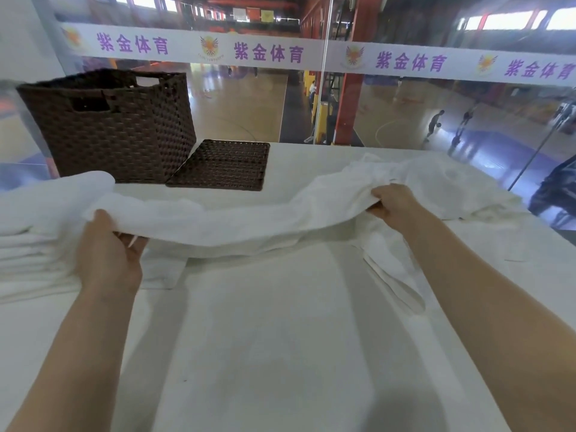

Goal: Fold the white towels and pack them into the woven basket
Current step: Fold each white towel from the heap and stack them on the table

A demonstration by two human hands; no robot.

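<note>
Left hand (107, 244) is gripping one end of a white towel (237, 222), fingers curled under the edge, thumb side on top. Right hand (394, 204) is pinching the other end, fingers closed over a bunched fold. Towel is hanging stretched between both hands, sagging in the middle, lifted just above the table (280, 353); a loose strip of it is trailing down onto the table below the right forearm.

Stack of folded towels (28, 254) is sitting at the left edge, just beside the left hand, layers visible along its side. Rumpled pile of unfolded white cloth (452, 182) is lying behind the right hand, touching the held towel.

Woven basket (109, 126) is standing upright at the back left of the table, dark brown, handle cut-outs near the rim. Cannot tell what is inside; the near wall is hiding the interior. Basket lid (224, 165), same weave, is lying flat on the table, touching the basket's right base corner. Top of the folded stack is overlapping the basket's lower front corner in view.

Table is covered white. Glass wall (311, 98) is running behind the table, white band with purple characters across it, a sports court with small figures visible through it.
</note>
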